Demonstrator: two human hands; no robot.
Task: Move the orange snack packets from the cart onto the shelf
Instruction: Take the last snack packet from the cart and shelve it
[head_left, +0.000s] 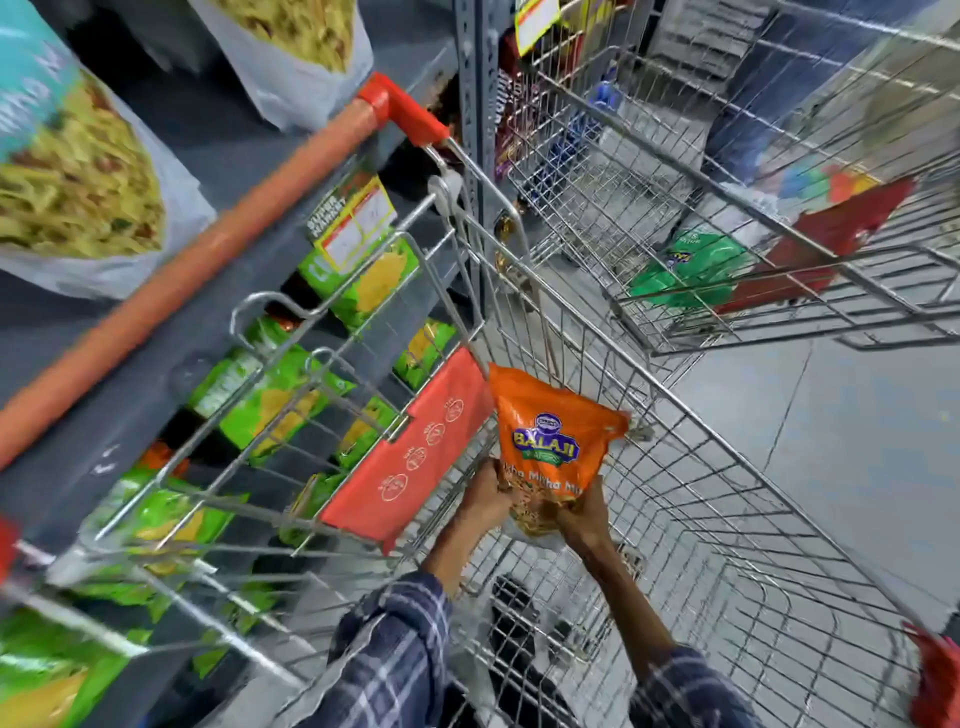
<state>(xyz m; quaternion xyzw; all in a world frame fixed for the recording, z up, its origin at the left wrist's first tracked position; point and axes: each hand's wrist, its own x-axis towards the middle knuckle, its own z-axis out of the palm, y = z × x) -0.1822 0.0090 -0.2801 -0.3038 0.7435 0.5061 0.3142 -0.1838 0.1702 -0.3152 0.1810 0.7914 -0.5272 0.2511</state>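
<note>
**Risk of snagging the packet on the cart wire during the lift**

The shelf (156, 332) stood at my nine o'clock, its lower tiers stocked with green packets (270, 395). The cart (727, 519) lay directly before me, its red child-seat flap (410, 457) between basket and shelf. I held the orange snack packet (550, 441) upright above the basket, at twelve o'clock from my wrists. My left hand (488, 499) and right hand (584, 514) sat close together, both clamped on its lower edge.

In my judgement, the swing toward nine o'clock risked catching the flap or seat wires. Gripped only at the bottom, the packet could flop, slip or crush its contents.
</note>
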